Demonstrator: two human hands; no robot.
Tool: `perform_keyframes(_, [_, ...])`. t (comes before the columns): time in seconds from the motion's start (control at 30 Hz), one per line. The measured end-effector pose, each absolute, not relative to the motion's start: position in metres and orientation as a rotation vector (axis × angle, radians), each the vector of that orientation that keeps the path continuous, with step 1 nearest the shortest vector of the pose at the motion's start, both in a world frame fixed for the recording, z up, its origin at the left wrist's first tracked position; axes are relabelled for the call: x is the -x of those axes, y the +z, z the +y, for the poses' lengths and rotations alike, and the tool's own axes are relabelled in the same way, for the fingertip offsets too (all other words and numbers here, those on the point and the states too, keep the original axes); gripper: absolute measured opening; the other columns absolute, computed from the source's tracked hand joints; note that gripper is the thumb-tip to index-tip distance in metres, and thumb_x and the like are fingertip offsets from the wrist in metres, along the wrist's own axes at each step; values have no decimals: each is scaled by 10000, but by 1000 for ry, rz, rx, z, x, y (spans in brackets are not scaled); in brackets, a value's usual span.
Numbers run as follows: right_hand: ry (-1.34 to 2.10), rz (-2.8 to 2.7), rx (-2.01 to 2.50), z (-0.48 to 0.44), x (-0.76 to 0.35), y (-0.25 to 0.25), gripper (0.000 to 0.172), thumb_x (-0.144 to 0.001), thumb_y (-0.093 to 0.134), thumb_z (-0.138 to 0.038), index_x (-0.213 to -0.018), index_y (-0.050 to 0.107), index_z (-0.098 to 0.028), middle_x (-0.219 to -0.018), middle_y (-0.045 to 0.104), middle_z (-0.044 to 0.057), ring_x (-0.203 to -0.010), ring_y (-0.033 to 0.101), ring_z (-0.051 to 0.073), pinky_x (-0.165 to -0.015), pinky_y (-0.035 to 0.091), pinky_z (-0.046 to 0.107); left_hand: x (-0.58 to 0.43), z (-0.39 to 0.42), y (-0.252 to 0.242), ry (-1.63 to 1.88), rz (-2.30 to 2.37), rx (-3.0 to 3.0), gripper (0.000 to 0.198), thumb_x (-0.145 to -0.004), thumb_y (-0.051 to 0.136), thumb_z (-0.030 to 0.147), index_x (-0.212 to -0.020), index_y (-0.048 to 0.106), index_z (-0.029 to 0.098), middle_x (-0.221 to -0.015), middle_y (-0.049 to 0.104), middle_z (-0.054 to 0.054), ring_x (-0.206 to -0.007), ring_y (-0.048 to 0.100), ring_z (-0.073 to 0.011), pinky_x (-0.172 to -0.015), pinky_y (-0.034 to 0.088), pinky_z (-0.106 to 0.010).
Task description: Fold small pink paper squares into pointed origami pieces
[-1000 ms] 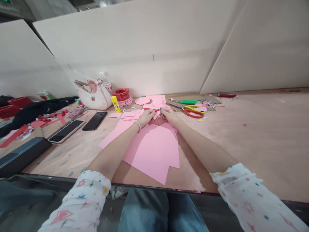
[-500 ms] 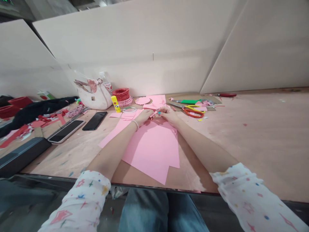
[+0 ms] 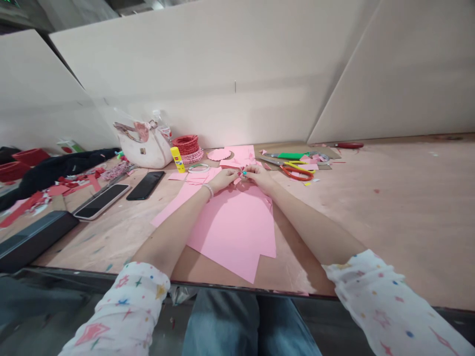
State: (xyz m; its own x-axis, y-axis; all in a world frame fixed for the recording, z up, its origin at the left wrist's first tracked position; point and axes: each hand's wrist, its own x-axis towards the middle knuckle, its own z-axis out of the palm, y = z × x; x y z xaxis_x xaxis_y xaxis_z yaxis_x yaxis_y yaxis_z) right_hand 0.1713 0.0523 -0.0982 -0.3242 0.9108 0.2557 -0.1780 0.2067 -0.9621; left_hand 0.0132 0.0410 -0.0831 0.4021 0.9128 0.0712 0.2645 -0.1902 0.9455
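My left hand [image 3: 224, 179] and my right hand [image 3: 259, 177] meet fingertip to fingertip over the far part of the pink paper sheets [image 3: 233, 227]. Both are closed in a pinch on a small piece of pink paper [image 3: 238, 181], mostly hidden by the fingers. A ring with a blue-green stone shows on my right hand. Just beyond the fingers lie more cut pink paper pieces [image 3: 243, 154] and a scallop-edged pink paper circle [image 3: 218, 155].
Right of the hands lie scissors with orange and yellow handles [image 3: 297, 173] and a green-handled tool [image 3: 293, 155]. To the left are a yellow glue stick [image 3: 178, 159], red cord coils [image 3: 186, 144], a white handbag [image 3: 144, 148] and two phones [image 3: 146, 186]. A white board [image 3: 208, 74] stands behind.
My fingertips have shifted slightly and drawn closer together. The small pink paper piece between them has turned and shows less. The arms and the things on the table stay put.
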Motion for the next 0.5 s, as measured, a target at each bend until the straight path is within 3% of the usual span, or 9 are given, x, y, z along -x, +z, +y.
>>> perform_keyframes(0.17, [1292, -1414, 750, 50, -171, -95, 151, -565, 559, -145, -700, 517, -200, -615, 514, -55, -530, 479, 79, -520, 380, 222, -20, 36, -80, 817, 999, -1753, 202, -802, 460, 290, -774, 544, 109, -582, 555, 0, -433, 509, -55, -456, 411, -168])
perform_keyframes(0.5, [1297, -1413, 761, 44, -169, -89, 191, -560, 497, -138, -735, 535, -204, -595, 493, -54, -502, 448, 83, -497, 347, 225, -22, 39, -85, 859, 999, -1815, 245, -764, 495, 342, -710, 541, 107, -611, 567, -19, -465, 464, -57, -441, 364, -162])
